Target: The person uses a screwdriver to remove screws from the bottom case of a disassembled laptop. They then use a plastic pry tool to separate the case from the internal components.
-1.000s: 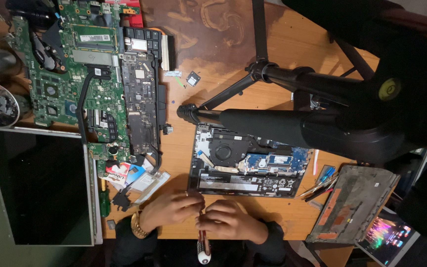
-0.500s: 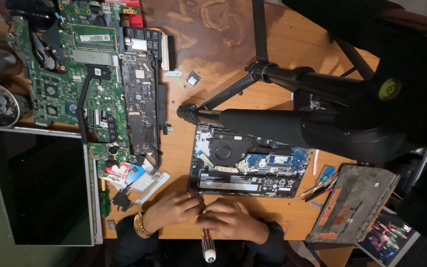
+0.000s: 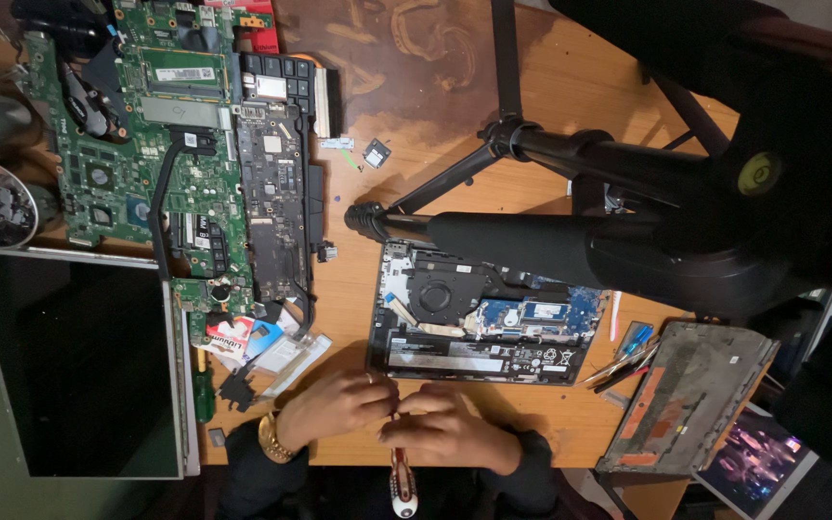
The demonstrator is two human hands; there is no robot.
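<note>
Both my hands meet at the near edge of the wooden table [image 3: 532,106]. My left hand [image 3: 337,406], with a gold watch on the wrist, and my right hand [image 3: 447,429] close together around the shaft of a screwdriver [image 3: 403,489]. Its red and white handle points back toward me. The tip is hidden between my fingers. Just beyond my hands lies an opened laptop base [image 3: 481,316] with its fan, boards and black battery exposed.
A black tripod [image 3: 570,241] reaches over the laptop base. Green circuit boards [image 3: 146,164] and a keyboard part [image 3: 276,173] lie at the back left, a display panel [image 3: 69,361] at the left, a grey bottom cover [image 3: 690,400] and small tools [image 3: 623,356] at the right.
My hands stay pressed together in the same spot. The screwdriver handle has shifted slightly between them.
</note>
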